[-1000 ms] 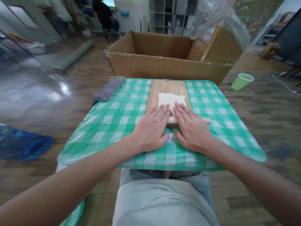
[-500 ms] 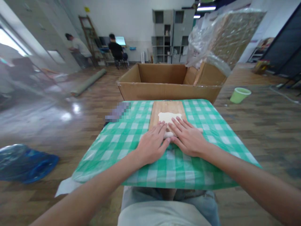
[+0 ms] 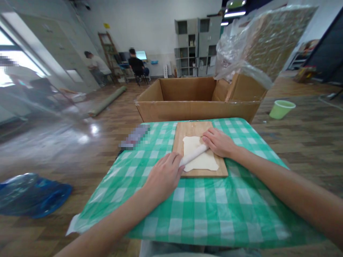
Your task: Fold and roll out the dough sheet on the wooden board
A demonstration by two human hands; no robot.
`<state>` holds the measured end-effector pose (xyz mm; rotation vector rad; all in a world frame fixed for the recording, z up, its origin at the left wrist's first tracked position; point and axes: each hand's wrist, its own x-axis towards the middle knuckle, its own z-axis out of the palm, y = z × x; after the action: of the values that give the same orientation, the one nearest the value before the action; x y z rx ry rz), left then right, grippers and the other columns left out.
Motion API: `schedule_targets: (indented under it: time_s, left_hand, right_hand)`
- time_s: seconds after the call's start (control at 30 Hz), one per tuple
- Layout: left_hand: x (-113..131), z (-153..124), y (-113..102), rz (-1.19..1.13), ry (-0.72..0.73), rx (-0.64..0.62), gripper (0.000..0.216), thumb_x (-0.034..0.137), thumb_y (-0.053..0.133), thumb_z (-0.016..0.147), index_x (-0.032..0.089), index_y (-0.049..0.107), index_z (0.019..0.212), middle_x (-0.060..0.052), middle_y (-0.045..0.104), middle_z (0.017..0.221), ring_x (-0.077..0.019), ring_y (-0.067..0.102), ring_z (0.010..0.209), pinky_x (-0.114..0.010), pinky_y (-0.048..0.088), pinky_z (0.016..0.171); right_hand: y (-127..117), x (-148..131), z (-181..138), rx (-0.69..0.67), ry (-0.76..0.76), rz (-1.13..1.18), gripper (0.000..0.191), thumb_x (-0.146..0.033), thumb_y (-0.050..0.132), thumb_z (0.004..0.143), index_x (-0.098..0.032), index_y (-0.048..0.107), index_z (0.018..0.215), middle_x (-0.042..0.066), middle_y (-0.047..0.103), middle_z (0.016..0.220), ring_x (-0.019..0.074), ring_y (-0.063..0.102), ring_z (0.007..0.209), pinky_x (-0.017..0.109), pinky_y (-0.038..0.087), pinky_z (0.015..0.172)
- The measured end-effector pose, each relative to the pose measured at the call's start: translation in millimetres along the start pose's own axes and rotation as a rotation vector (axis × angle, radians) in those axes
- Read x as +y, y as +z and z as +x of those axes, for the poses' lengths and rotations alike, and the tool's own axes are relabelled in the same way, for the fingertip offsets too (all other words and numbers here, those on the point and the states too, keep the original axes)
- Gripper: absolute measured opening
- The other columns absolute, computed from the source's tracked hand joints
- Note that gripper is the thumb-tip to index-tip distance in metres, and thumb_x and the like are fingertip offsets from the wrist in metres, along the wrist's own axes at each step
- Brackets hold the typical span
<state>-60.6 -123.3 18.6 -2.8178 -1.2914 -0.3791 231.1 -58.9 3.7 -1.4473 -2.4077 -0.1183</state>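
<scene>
A pale rolling pin [image 3: 194,155] lies slantwise across a flat sheet of dough [image 3: 202,163], its right end farther from me. My left hand [image 3: 166,172] is closed round the near left end of the pin. Round the far right end, my right hand [image 3: 218,142] has its fingers wrapped. Under the dough is a wooden board [image 3: 203,174], resting on a green and white checked tablecloth [image 3: 150,178]. The dough is roughly rectangular with uneven corners. Both ends of the pin are hidden by my hands.
A phone-like object [image 3: 134,136], blurred out, lies at the table's left edge. Beyond the table stands a large open cardboard box [image 3: 198,110]. A green bucket [image 3: 282,109] is on the floor at right, a blue plastic bag [image 3: 34,194] at left. Several people sit farther back.
My hands have gone from lying flat over the pin to gripping its two ends. The pin has turned from level to slanted, and more of the dough and board shows.
</scene>
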Motion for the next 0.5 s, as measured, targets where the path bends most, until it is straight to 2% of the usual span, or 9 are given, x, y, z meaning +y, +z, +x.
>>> schedule_targets:
  time_s: [0.1, 0.23, 0.33, 0.43, 0.5]
  left_hand:
    - [-7, 11, -4, 0.006, -0.046, -0.020, 0.020, 0.028, 0.047, 0.106, 0.018, 0.063, 0.113, -0.010, 0.064, 0.113, -0.0290, 0.062, 0.107, -0.048, 0.055, 0.097]
    - [-12, 24, -3, -0.037, -0.037, -0.003, 0.020, 0.027, 0.049, 0.105, 0.018, 0.062, 0.117, -0.011, 0.061, 0.117, -0.0277, 0.061, 0.110, -0.046, 0.053, 0.098]
    - [-7, 25, -4, -0.039, -0.033, 0.046, 0.021, 0.027, 0.051, 0.104, 0.018, 0.061, 0.120, -0.012, 0.061, 0.117, -0.0291, 0.060, 0.111, -0.048, 0.053, 0.098]
    - [5, 16, -12, -0.018, 0.022, 0.171, 0.033, 0.037, 0.059, 0.100, 0.017, 0.059, 0.127, -0.014, 0.059, 0.122, -0.0326, 0.056, 0.117, -0.053, 0.050, 0.101]
    - [12, 7, -18, -0.020, 0.106, 0.158, 0.032, 0.040, 0.059, 0.100, 0.020, 0.060, 0.125, -0.012, 0.060, 0.120, -0.0311, 0.058, 0.113, -0.050, 0.050, 0.100]
  right_hand:
    - [-3, -1, 0, -0.023, 0.007, -0.045, 0.049, -0.041, 0.023, 0.112, -0.018, 0.065, 0.098, 0.011, 0.067, 0.099, 0.0238, 0.062, 0.094, 0.036, 0.045, 0.086]
    - [-9, -5, -9, -0.045, 0.001, -0.039, 0.048, -0.042, 0.022, 0.112, -0.019, 0.062, 0.100, 0.009, 0.065, 0.101, 0.0215, 0.062, 0.090, 0.032, 0.042, 0.078]
    - [-12, -7, -12, -0.109, -0.038, -0.036, 0.052, -0.058, 0.030, 0.109, -0.018, 0.063, 0.106, 0.011, 0.065, 0.108, 0.0229, 0.063, 0.092, 0.032, 0.043, 0.074]
    - [-14, -10, -12, -0.153, -0.019, -0.047, 0.068, -0.079, 0.043, 0.096, -0.018, 0.063, 0.117, 0.012, 0.066, 0.114, 0.0257, 0.066, 0.090, 0.033, 0.044, 0.070]
    - [-15, -12, -11, -0.157, 0.011, -0.048, 0.074, -0.084, 0.047, 0.091, -0.019, 0.062, 0.123, 0.012, 0.068, 0.117, 0.0281, 0.068, 0.093, 0.034, 0.045, 0.071]
